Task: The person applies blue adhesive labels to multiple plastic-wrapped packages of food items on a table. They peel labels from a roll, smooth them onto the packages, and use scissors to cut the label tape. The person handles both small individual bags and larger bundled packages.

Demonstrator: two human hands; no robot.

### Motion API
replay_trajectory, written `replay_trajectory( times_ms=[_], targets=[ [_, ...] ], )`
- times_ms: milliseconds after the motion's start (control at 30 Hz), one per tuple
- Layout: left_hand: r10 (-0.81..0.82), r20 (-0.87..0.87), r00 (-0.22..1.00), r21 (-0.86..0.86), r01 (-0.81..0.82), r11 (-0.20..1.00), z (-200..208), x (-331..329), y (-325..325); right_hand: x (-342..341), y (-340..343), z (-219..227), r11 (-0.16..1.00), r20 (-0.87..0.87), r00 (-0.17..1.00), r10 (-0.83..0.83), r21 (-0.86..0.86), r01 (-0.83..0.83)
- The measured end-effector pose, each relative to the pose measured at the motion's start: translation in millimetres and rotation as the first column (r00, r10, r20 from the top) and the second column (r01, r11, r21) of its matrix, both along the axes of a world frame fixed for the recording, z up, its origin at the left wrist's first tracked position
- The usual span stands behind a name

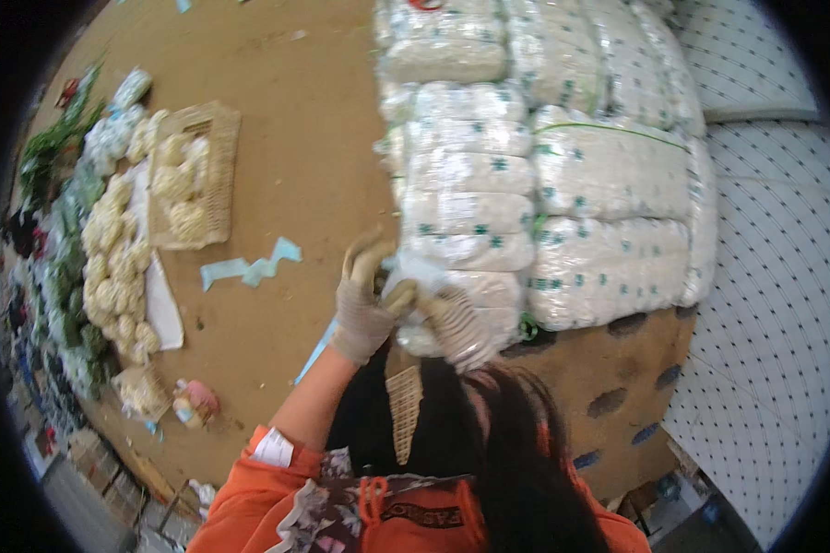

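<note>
1. Head view: left hand, gloved, fingers spread from thumb, at pale film beside wrapped packs;
2. right hand, gloved, fingers curled near the film; cannot tell whether it pinches;
3. green marks on packs; lettered patch on orange top.

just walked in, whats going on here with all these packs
A person in gloves works at the near left of the stacked white packs. Their left hand and right hand are close together at a pale, filmy piece; whether both grip it is hard to tell. A pale blue strip lies to the left, and farther left a basket holds cream bundles.
</note>
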State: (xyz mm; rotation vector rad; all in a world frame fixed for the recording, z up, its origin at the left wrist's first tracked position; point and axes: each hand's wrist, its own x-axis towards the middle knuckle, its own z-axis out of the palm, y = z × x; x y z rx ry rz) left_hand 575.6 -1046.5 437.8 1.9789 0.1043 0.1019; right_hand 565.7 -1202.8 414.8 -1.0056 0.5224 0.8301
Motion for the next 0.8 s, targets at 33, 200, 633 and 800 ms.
replay_trajectory(
  times_ms=[33, 200, 633, 800],
  targets=[
    [0.019, -0.133, 0.991, -0.274, -0.055, 0.96, -1, 6, 8, 19, 6, 27, 0.999, -0.002, 0.999, -0.041, -0.032, 0.041],
    [-0.525, -0.395, 0.754, -0.76, 0.053, 0.648, -11, 22, 70, 47, 39, 34, 0.987, 0.155, 0.977, -0.147, 0.093, 0.134],
    [-0.597, -0.398, 0.696, -0.625, 0.271, 0.732, 2, 43, 87, 89, 50, 41, 0.668, 0.508, 0.481, 0.714, -0.699, -0.255],
    [-0.321, -0.769, 0.552, -0.269, 0.177, 0.947, -13, 51, 175, 73, -80, -48, 0.873, 0.416, 0.889, -0.19, -0.342, 0.347]
  ],
)
